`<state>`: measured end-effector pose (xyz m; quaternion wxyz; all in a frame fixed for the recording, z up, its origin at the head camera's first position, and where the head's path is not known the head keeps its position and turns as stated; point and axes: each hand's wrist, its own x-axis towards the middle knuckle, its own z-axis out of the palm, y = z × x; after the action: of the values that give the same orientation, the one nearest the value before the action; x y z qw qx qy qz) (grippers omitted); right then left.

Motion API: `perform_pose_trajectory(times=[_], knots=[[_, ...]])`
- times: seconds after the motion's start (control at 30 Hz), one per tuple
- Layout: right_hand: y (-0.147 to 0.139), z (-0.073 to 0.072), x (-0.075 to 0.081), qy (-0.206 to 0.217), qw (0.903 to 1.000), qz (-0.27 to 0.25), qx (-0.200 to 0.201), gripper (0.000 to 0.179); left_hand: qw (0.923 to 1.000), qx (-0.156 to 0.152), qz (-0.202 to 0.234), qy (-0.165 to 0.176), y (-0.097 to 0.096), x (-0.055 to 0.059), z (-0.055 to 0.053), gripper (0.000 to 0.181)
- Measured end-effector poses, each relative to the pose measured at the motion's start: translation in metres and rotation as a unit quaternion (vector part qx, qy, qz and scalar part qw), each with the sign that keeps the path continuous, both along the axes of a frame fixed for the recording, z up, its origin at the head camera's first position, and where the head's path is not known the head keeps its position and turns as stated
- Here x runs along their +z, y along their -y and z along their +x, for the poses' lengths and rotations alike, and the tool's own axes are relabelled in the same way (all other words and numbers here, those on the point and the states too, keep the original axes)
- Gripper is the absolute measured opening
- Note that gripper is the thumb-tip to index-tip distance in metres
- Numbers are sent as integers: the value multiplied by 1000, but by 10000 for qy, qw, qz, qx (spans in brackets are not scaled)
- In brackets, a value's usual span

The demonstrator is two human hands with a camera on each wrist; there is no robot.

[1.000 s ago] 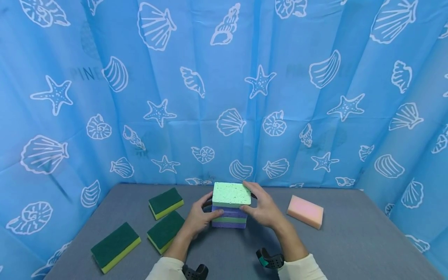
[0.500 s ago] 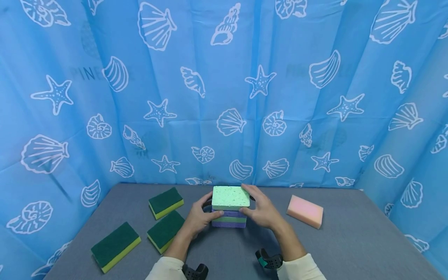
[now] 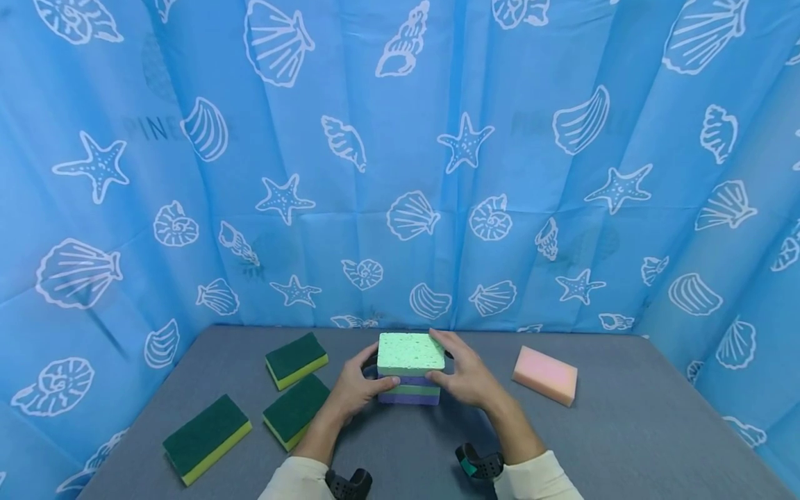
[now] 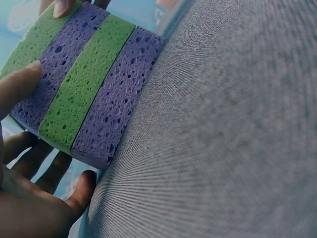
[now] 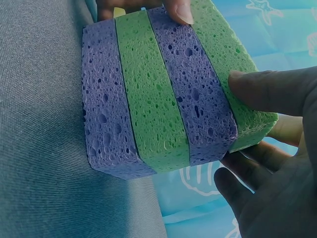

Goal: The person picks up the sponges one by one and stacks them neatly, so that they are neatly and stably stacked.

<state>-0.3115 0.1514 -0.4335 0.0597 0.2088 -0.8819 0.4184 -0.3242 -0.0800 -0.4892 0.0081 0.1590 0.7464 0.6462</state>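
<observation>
Sponges stand in a stack at the middle of the table in the head view, purple and green by turns. On top is a green sponge point(image 3: 410, 351), under it an upper purple sponge point(image 4: 68, 48), then a lower green sponge point(image 5: 151, 89) and a bottom purple sponge point(image 4: 119, 94) lying on the table. My right hand point(image 3: 467, 373) grips the top green sponge by its right end, thumb at the front. From the left, my left hand point(image 3: 353, 386) holds the upper purple sponge, its thumb on the front face. Its other fingers reach around the stack's left side, partly hidden.
Several green-and-yellow scrub sponges lie at the left: a far one point(image 3: 296, 360), a middle one point(image 3: 295, 411) beside my left forearm, and a near one point(image 3: 206, 439). A pink sponge point(image 3: 545, 375) lies right of my right hand. A blue shell-print curtain point(image 3: 400, 160) hangs behind the table.
My right hand has lowered the top green sponge and brought it slightly left, so it sits squarer on the stack. The left hand has stayed in place.
</observation>
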Motion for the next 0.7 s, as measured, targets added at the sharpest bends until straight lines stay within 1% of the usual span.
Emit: perform_pose_trajectory(times=[0.3,0.7], knots=[[-1,-1,0,72,10000,-9,5,71,9999,-28,84,81,-1,0,0,78],[-3,-2,-2,106,9999,33,84,70,9999,24,108,17,-1,1,1,79]])
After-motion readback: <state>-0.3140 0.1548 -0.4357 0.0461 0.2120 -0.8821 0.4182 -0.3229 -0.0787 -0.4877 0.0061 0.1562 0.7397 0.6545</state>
